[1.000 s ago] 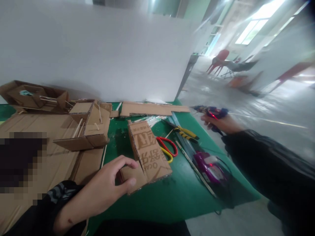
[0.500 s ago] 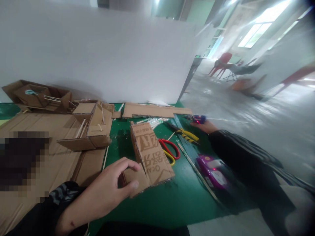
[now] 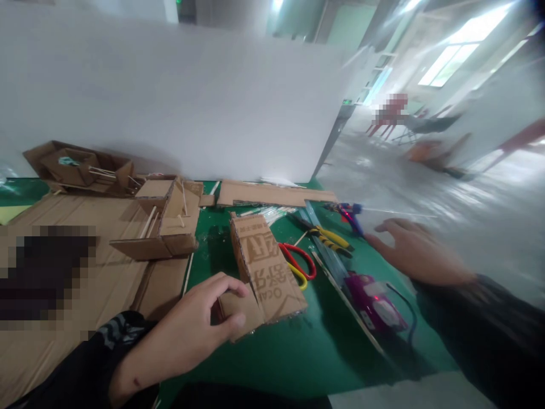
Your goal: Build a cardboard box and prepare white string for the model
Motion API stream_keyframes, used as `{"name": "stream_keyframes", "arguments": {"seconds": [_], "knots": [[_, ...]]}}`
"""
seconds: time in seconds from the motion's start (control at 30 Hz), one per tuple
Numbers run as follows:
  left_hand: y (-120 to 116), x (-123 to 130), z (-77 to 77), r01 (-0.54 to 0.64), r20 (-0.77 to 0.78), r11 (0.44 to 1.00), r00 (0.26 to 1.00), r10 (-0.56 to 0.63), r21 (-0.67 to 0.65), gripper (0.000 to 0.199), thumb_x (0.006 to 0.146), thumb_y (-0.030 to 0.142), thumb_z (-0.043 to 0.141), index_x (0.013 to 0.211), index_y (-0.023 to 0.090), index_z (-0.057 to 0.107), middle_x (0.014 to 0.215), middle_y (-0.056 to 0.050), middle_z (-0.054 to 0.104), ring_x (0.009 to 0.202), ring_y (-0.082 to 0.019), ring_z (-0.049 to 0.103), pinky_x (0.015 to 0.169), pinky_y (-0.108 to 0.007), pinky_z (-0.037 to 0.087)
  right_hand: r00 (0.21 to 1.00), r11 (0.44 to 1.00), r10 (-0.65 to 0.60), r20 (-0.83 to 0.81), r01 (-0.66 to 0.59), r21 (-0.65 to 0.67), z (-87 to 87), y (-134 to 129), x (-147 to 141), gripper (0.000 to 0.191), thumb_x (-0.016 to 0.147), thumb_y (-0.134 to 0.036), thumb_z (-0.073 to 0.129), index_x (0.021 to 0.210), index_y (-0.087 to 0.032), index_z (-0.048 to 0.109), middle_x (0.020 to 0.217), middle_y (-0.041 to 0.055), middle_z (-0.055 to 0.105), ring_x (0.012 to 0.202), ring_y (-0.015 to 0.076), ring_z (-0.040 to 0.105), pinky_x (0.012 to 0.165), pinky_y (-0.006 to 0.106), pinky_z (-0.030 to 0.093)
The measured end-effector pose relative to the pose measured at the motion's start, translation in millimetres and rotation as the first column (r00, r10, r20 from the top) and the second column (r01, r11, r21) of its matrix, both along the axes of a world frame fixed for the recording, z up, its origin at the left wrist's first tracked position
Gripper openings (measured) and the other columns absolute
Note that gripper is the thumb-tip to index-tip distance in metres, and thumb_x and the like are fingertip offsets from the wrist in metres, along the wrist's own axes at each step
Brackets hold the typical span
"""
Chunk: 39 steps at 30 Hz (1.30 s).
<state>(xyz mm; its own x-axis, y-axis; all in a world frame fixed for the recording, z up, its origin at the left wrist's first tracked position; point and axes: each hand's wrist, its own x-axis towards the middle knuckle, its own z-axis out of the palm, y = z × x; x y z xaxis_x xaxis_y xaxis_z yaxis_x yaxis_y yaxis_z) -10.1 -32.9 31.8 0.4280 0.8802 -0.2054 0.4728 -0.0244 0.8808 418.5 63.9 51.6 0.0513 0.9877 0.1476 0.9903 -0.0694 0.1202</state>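
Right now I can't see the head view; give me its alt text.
Left hand curled at the near end of a printed cardboard piece on a green table; right hand open near a blue gun-shaped tool. Black-and-yellow pliers, red-and-yellow handles and a purple device lie nearby.

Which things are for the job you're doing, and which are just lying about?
Probably for the job:
cardboard box, with the left hand at its near end
blue tool, near the open right hand

Probably just lying about:
yellow-and-black pliers
red handle beside the box
purple device
long cardboard strip
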Motion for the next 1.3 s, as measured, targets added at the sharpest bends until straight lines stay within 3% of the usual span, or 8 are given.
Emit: {"name": "stream_keyframes", "arguments": {"seconds": [0.1, 0.2, 0.27, 0.37, 0.5, 0.63, 0.93, 1.3], "knots": [[1, 0, 0.5, -0.004, -0.004, 1.000, 1.000, 0.004, 0.007, 0.024, 0.086, 0.025, 0.061, 0.109, 0.031, 0.059, 0.109, 0.004, 0.063, 0.075, -0.013, 0.061, 0.069, -0.024, 0.049, 0.932, 0.936, 0.343, -0.116, -0.329, 0.128, 15.4, -53, -53, 0.044, 0.094, -0.056, 0.043, 0.114, -0.022, 0.062, 0.131, 0.0130, 0.059, 0.122, 0.0328, 0.055, 0.106, 0.049, 0.043], [1, 2, 1.9, -0.007, 0.000, 1.000, 1.000, 0.007, 0.019, 0.024, 0.086, 0.023, 0.061, 0.109, 0.030, 0.059, 0.109, 0.003, 0.064, 0.077, -0.014, 0.061, 0.070, -0.025, 0.048, 0.715, 0.743, 0.669, -0.201, -0.641, 0.194, 16.8, -90, -113, 0.039, 0.091, -0.048, 0.057, 0.124, -0.028, 0.056, 0.140, 0.0084, 0.054, 0.131, 0.0304, 0.049, 0.107, 0.047, 0.045], [1, 2, 2.4, -0.005, -0.003, 0.999, 1.000, 0.005, 0.048, 0.025, 0.085, 0.022, 0.061, 0.108, 0.029, 0.060, 0.109, 0.003, 0.065, 0.078, -0.015, 0.061, 0.070, -0.025, 0.048, 0.596, 0.631, 0.769, -0.230, -0.766, 0.124, 11.1, -99, -144, 0.057, 0.085, -0.048, 0.066, 0.135, -0.025, 0.050, 0.144, 0.0086, 0.053, 0.138, 0.0305, 0.042, 0.110, 0.046, 0.043], [0, 3, 1.5, -0.014, 0.000, 0.998, 1.000, 0.014, 0.054, 0.025, 0.085, 0.024, 0.062, 0.110, 0.028, 0.059, 0.109, 0.002, 0.065, 0.074, -0.014, 0.060, 0.070, -0.026, 0.048, 0.527, 0.553, 0.797, -0.293, -0.833, 0.007, 0.2, -94, -171, 0.079, 0.079, -0.055, 0.071, 0.144, -0.020, 0.043, 0.152, 0.0099, 0.045, 0.145, 0.0319, 0.030, 0.120, 0.049, 0.028], [-2, 2, -1.7, -0.034, -0.016, 0.999, 0.999, 0.034, 0.029, 0.030, 0.086, 0.025, 0.061, 0.115, 0.028, 0.052, 0.105, 0.002, 0.064, 0.070, -0.013, 0.057, 0.068, -0.026, 0.047, 0.488, 0.503, 0.800, -0.348, -0.863, -0.054, -9.5, -75, -184, 0.087, 0.078, -0.060, 0.069, 0.148, -0.018, 0.039, 0.159, 0.0086, 0.034, 0.150, 0.0296, 0.017, 0.124, 0.050, 0.008], [-3, 0, -4.4, -0.038, -0.010, 0.999, 0.999, 0.038, 0.024, 0.034, 0.085, 0.025, 0.062, 0.116, 0.028, 0.048, 0.109, 0.002, 0.062, 0.069, -0.013, 0.055, 0.069, -0.027, 0.047, 0.464, 0.477, 0.806, -0.368, -0.877, -0.061, -14.7, -66, -189, 0.087, 0.078, -0.056, 0.071, 0.149, -0.019, 0.037, 0.160, 0.0073, 0.033, 0.151, 0.0281, 0.013, 0.124, 0.051, 0.002], [-1, -1, -4.2, -0.030, -0.001, 1.000, 1.000, 0.030, 0.000, 0.032, 0.086, 0.027, 0.061, 0.114, 0.027, 0.045, 0.089, 0.004, 0.059, 0.068, -0.013, 0.052, 0.065, -0.026, 0.044, 0.423, 0.469, 0.818, -0.389, -0.883, 0.027, -22.6, -65, -190, 0.074, 0.083, -0.048, 0.067, 0.146, -0.019, 0.041, 0.153, 0.0091, 0.045, 0.148, 0.0261, 0.024, 0.123, 0.048, 0.002], [-1, -1, -10.5, -0.065, 0.021, 0.998, 0.998, 0.065, -0.010, 0.032, 0.085, 0.028, 0.062, 0.111, 0.026, 0.044, 0.105, -0.001, 0.063, 0.082, -0.017, 0.060, 0.069, -0.027, 0.047, 0.378, 0.438, 0.854, -0.359, -0.893, 0.103, -26.8, -64, -188, 0.060, 0.088, -0.047, 0.061, 0.141, -0.021, 0.049, 0.140, 0.0098, 0.059, 0.145, 0.0279, 0.032, 0.121, 0.054, 0.006]]}}
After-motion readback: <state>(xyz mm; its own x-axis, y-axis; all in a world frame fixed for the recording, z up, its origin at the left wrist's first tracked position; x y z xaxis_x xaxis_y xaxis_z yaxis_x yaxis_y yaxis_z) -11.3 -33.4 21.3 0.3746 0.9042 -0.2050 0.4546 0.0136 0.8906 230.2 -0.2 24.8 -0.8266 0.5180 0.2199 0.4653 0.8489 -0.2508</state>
